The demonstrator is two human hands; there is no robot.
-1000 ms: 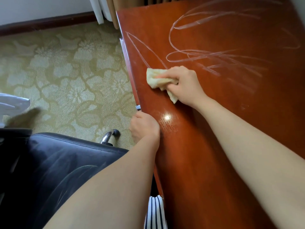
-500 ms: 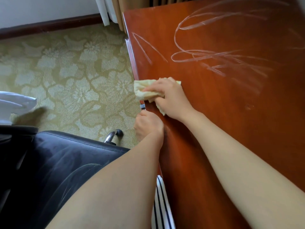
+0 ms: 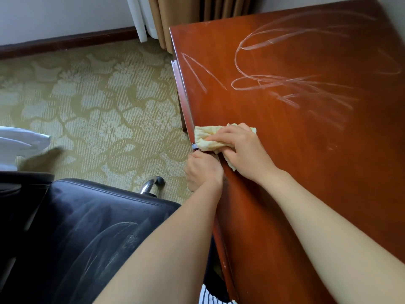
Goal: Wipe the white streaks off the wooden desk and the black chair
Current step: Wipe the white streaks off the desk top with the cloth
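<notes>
Your right hand (image 3: 240, 150) lies over a pale yellow cloth (image 3: 205, 137), fingers laid fairly flat and pressing it onto the wooden desk (image 3: 317, 183) at its left edge. Your left hand (image 3: 203, 170) is curled into a fist against that edge, just near of the cloth. A small silvery tip (image 3: 194, 147) shows above the fist, but you cannot tell whether the hand holds it. White streaks (image 3: 285, 84) loop across the far part of the desktop, well apart from the cloth. The black chair (image 3: 72, 216) stands near left, with chalky smears (image 3: 114, 240) on its seat, over a patterned green carpet (image 3: 87, 106).
</notes>
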